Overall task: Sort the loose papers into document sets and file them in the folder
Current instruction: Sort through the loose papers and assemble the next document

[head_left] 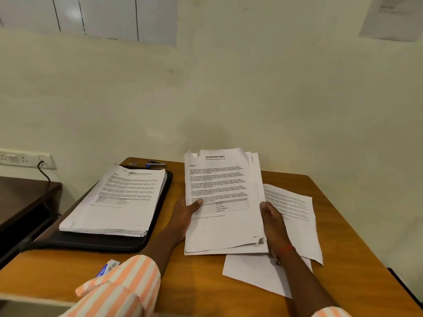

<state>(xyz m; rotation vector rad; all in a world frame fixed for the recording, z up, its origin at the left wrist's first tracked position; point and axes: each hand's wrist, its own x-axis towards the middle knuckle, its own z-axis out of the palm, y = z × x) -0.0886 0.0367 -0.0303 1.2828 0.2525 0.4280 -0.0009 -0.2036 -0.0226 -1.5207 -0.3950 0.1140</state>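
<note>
Paper sheaf (225, 197) gripped between left hand (186, 210), right hand (271, 217).

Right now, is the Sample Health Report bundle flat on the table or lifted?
Lifted: left hand and right hand grip the Sample Health Report bundle, tilted up off the table.

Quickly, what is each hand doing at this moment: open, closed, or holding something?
Left hand: holds the sheaf of papers at its left edge, thumb on top.
Right hand: holds the same sheaf at its right edge.

Folder (114, 243) mostly hidden under stack (119, 197), txt illegible.
</note>
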